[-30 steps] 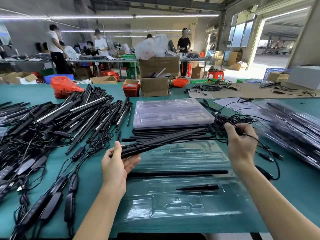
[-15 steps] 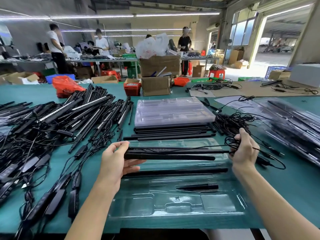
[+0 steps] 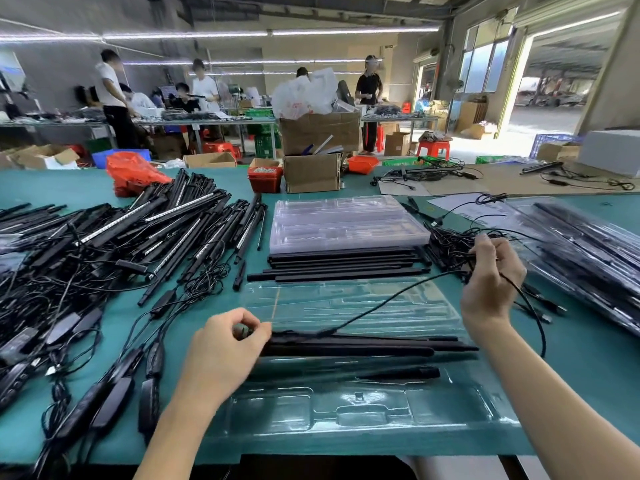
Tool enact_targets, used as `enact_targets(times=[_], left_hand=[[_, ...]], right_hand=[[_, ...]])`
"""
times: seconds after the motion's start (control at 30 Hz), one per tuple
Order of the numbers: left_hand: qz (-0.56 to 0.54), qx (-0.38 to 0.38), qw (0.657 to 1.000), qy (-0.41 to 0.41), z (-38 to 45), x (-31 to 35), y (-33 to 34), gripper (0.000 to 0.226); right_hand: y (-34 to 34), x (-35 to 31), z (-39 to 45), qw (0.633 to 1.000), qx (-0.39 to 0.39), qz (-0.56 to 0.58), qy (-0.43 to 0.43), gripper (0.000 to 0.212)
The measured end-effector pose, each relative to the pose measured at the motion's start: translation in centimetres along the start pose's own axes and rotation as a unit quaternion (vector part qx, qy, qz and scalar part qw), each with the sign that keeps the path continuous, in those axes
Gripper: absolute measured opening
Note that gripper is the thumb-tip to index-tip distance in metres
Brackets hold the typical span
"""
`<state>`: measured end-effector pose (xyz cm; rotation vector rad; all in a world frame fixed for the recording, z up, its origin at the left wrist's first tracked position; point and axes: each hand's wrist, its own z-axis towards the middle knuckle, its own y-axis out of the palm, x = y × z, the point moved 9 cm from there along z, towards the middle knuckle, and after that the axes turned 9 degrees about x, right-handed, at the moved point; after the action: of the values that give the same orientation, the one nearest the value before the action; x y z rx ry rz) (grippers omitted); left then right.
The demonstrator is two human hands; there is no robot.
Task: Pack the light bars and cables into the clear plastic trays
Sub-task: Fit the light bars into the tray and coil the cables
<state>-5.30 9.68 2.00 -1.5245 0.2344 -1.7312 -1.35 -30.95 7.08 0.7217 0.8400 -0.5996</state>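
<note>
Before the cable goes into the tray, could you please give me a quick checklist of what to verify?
1. Light bars lying in the open clear tray: ok; fully seated: cannot tell.
2. Left hand holding the bars' near end: ok.
3. Right hand gripping the cable: ok.
4. Cable free of the loose cable pile: cannot tell, the hand is right beside it.
5. Front compartments of the tray unoccupied: ok.
6. Spare tray stack within reach behind: ok.
</note>
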Motion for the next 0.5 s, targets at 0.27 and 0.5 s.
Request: enact_targets(times=[0.27,0.5], left_hand=[[0.102,-0.045,0.982,0.153,-1.4,2.4,2.2,0.019],[0.036,-0.167,0.964,0.202,-3.5,3.2,4.4,0.023]], right_hand=[[0.9,1.4,-1.6,0.997,-0.065,-0.027,0.002,0.034],[1.1,0.9,-1.8,0.998,-0.066,-0.016,-0.007,0.029]])
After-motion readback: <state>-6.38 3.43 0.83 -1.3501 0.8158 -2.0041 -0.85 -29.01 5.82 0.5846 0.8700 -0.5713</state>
